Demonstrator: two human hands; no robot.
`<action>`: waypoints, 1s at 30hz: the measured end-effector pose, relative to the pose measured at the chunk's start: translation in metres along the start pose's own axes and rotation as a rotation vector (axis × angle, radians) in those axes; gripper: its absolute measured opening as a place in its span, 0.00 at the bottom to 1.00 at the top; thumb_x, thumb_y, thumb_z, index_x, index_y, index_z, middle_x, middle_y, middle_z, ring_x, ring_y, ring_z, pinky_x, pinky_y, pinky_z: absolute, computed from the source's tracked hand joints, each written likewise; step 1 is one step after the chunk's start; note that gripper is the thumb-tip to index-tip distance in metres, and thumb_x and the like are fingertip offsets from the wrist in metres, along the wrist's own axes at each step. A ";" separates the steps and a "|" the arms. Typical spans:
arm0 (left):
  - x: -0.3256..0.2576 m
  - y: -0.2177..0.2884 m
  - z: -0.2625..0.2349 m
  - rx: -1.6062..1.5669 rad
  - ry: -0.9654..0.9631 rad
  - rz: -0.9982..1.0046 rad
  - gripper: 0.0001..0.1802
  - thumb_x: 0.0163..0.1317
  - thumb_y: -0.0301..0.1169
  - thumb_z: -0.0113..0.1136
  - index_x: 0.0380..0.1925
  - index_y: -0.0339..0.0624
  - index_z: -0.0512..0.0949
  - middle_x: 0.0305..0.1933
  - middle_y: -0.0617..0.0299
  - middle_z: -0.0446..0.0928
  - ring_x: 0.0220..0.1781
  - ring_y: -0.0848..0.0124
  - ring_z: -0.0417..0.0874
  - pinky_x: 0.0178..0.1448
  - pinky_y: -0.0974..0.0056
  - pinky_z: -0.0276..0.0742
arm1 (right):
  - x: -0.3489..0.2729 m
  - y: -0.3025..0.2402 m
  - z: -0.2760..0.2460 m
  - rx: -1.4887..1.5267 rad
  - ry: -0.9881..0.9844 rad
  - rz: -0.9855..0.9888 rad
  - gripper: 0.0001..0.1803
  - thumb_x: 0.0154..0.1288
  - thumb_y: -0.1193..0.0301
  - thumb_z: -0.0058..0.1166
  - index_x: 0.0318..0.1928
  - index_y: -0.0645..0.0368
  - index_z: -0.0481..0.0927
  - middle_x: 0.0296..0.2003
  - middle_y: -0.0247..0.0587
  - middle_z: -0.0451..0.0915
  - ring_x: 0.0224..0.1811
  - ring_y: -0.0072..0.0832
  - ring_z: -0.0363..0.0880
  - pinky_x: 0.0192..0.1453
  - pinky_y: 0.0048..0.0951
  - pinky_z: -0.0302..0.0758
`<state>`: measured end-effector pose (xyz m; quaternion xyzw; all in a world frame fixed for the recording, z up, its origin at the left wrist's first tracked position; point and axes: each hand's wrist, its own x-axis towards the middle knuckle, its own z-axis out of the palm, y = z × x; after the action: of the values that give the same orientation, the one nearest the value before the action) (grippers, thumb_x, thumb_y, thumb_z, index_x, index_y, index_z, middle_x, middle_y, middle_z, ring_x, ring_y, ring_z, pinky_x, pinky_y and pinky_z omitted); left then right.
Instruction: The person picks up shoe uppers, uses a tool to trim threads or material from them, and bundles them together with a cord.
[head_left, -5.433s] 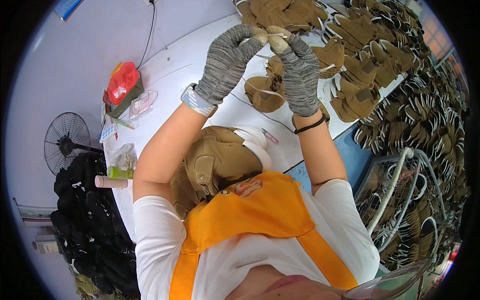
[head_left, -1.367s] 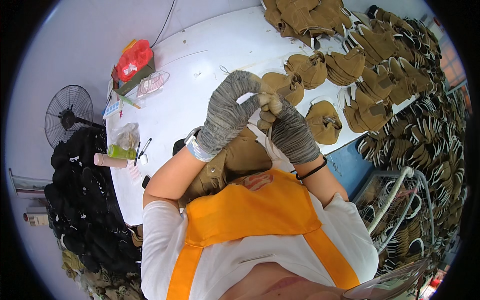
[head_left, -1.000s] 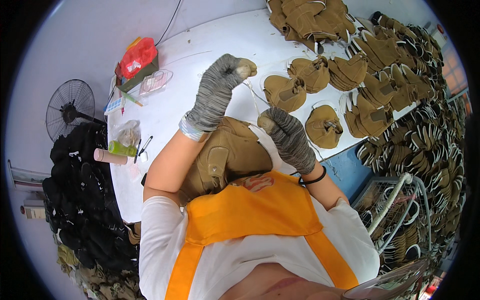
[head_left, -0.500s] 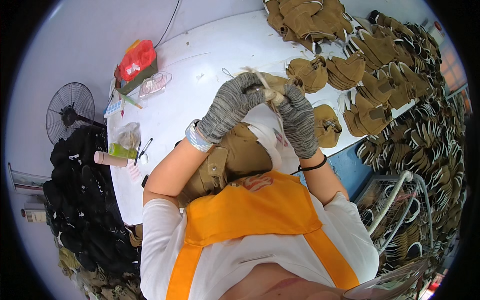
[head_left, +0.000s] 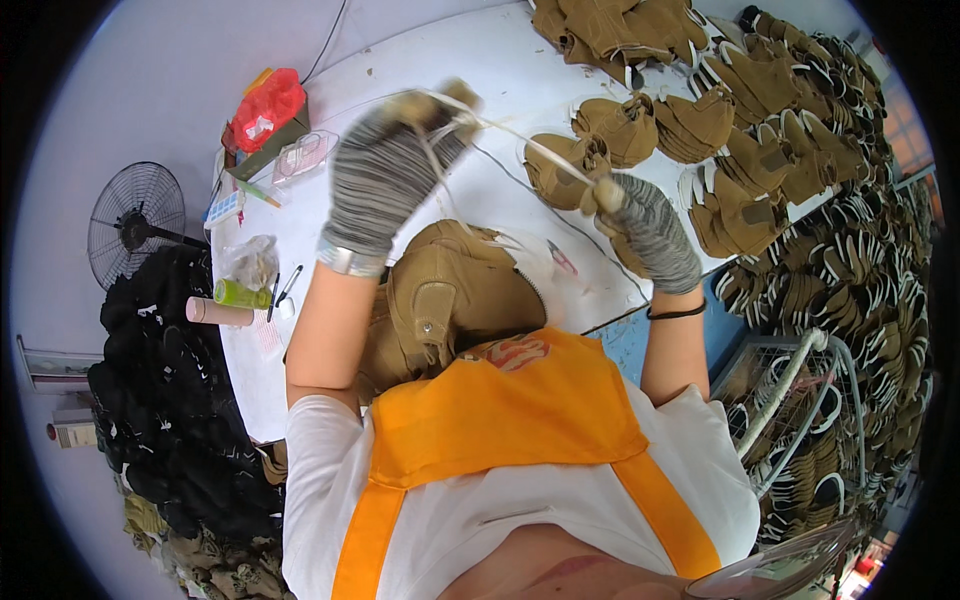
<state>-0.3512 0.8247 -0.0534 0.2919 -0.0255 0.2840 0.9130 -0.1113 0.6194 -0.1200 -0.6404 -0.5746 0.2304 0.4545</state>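
Observation:
A pale cord (head_left: 530,143) is stretched between my two raised hands, slanting down to the right. My left hand (head_left: 385,180), in a grey striped knit glove, grips one part of it; the fingertips are blurred by motion, and a loose end dangles below them. My right hand (head_left: 650,235), gloved alike, pinches the cord lower down on the right. Close to my chest, below both hands, lies a brown shoe upper (head_left: 430,285) with a snap tab and a pale lining. My orange apron hides part of it.
Stacks of brown shoe uppers (head_left: 695,125) line the table's (head_left: 340,110) right side. On the left are a box with a red bag (head_left: 268,110), a green bottle (head_left: 242,295), a pink cylinder (head_left: 218,312) and pens. A wire cart (head_left: 800,400) stands at right; a fan (head_left: 135,230) at left.
My hands were close together at a knotted bunch of cord. They have moved apart, the left up and leftward, the right to the right and slightly down, drawing the cord out between them.

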 end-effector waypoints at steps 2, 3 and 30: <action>0.002 0.018 0.023 -0.211 -0.037 0.024 0.12 0.70 0.33 0.48 0.31 0.39 0.78 0.59 0.51 0.74 0.66 0.53 0.70 0.70 0.44 0.64 | -0.017 0.033 -0.010 -0.149 0.050 0.022 0.13 0.71 0.69 0.48 0.52 0.59 0.78 0.41 0.39 0.80 0.42 0.32 0.79 0.51 0.30 0.78; 0.006 0.022 0.019 -0.256 -0.205 0.016 0.12 0.70 0.33 0.49 0.33 0.40 0.78 0.59 0.53 0.75 0.66 0.57 0.70 0.72 0.43 0.60 | -0.011 0.019 -0.012 0.293 0.061 0.016 0.13 0.71 0.68 0.49 0.50 0.59 0.78 0.41 0.39 0.79 0.44 0.32 0.78 0.52 0.32 0.76; -0.002 0.045 0.048 1.846 -0.407 0.462 0.14 0.65 0.41 0.58 0.35 0.40 0.76 0.35 0.62 0.74 0.42 0.64 0.76 0.48 0.60 0.72 | 0.040 -0.026 -0.131 0.680 0.458 -0.087 0.18 0.70 0.58 0.54 0.48 0.61 0.77 0.36 0.35 0.77 0.40 0.27 0.78 0.50 0.33 0.79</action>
<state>-0.3712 0.8268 0.0093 0.9243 -0.0068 0.3084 0.2247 -0.0088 0.6137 -0.0255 -0.4635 -0.3763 0.2395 0.7657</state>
